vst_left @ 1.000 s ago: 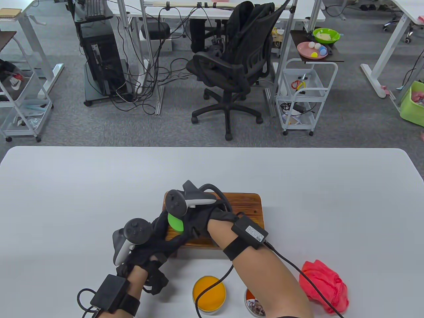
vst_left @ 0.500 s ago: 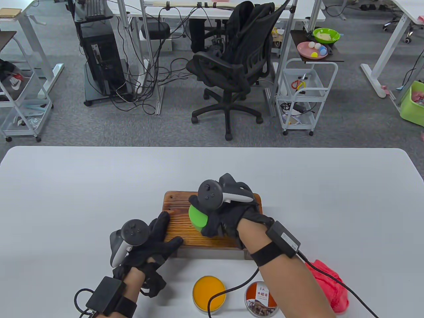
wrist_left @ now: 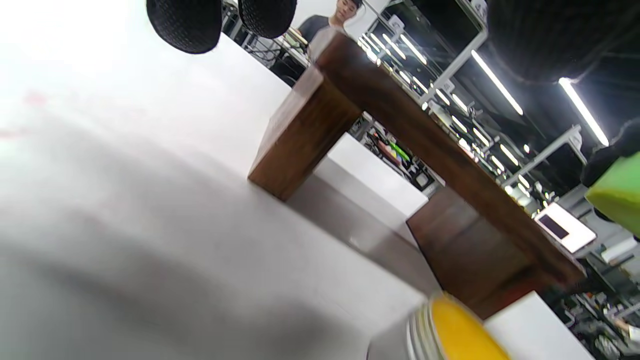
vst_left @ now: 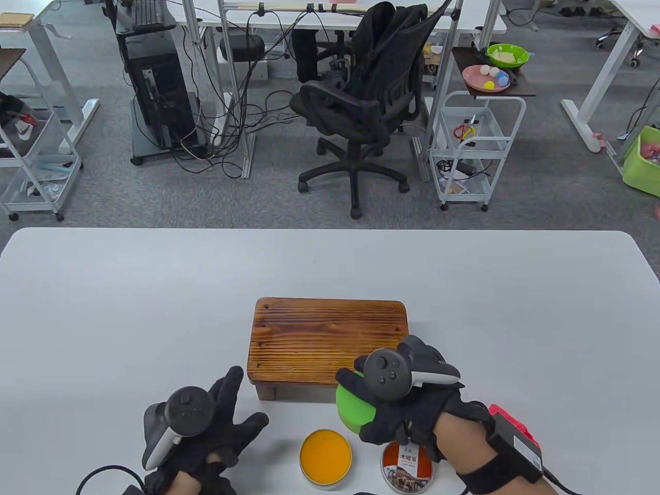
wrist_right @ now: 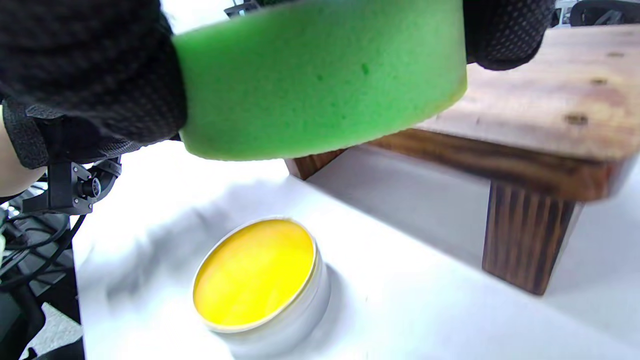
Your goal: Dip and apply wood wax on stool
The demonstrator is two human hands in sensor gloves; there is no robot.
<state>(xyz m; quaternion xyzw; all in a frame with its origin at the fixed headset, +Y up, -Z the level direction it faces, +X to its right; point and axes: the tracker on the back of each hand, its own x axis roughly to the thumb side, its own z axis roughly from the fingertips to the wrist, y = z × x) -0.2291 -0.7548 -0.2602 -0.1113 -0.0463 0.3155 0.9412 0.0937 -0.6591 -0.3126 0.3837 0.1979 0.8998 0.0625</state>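
A small dark wooden stool (vst_left: 327, 340) stands on the white table. My right hand (vst_left: 397, 407) grips a round green sponge (vst_left: 355, 410) in front of the stool's near right corner, above and right of the open tin of yellow wax (vst_left: 326, 457). The right wrist view shows the sponge (wrist_right: 320, 80) held over the wax tin (wrist_right: 257, 272), apart from it, with the stool (wrist_right: 540, 120) behind. My left hand (vst_left: 206, 428) is off the stool with fingers spread, left of the tin. The left wrist view shows the stool (wrist_left: 380, 150) from low down and the tin's edge (wrist_left: 460, 332).
The wax tin's lid (vst_left: 407, 466) lies just right of the tin, partly under my right hand. A crumpled red cloth (vst_left: 508, 420) lies behind my right wrist. An office chair (vst_left: 361, 108) and carts stand beyond the table's far edge.
My right hand has carried the sponge off the stool top, toward me and to the right, to above the wax tin. My left hand has let go of the stool and drawn back.
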